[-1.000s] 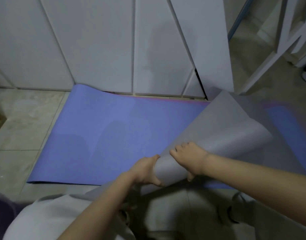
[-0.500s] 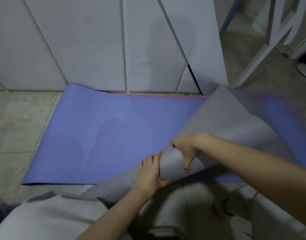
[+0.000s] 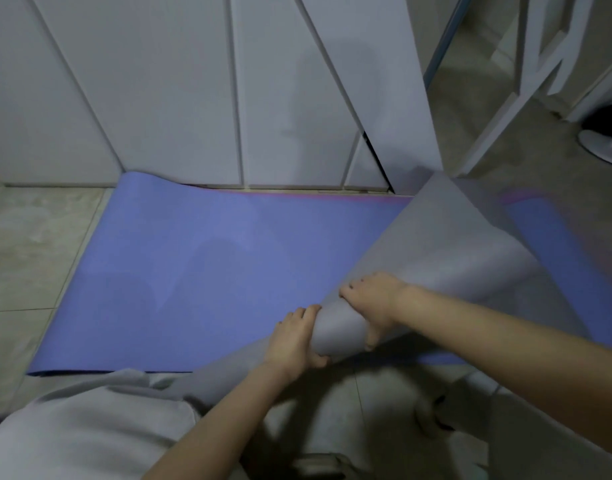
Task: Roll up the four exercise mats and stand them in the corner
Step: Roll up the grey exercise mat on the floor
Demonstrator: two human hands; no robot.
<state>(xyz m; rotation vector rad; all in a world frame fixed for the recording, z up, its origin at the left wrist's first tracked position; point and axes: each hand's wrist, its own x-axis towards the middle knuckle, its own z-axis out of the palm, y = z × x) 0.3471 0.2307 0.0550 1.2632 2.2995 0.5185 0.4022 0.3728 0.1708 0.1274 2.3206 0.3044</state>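
Pale floor tiles run up to a row of white cupboard doors, and the light is dim. A blue mat lies flat along the foot of the doors, its left end curling up a little where it meets them. A thin pink edge shows along its far side, right against the doors.

A grey mat lies slantwise over the right part of the blue one, its far corner close to the doors. Its near portion is curled into a loose roll, wider at the far right and narrow at the near end. The left hand clasps that narrow end, fingers wrapped over it and thumb tucked beneath. The right hand sits just beside it on top of the roll, fingers curled over the far side and thumb pressed down the near face, so both hands are clamped on the grey mat.

Grey clothing fills the lower left. Off to the right stand a white frame and a round white base on the floor.
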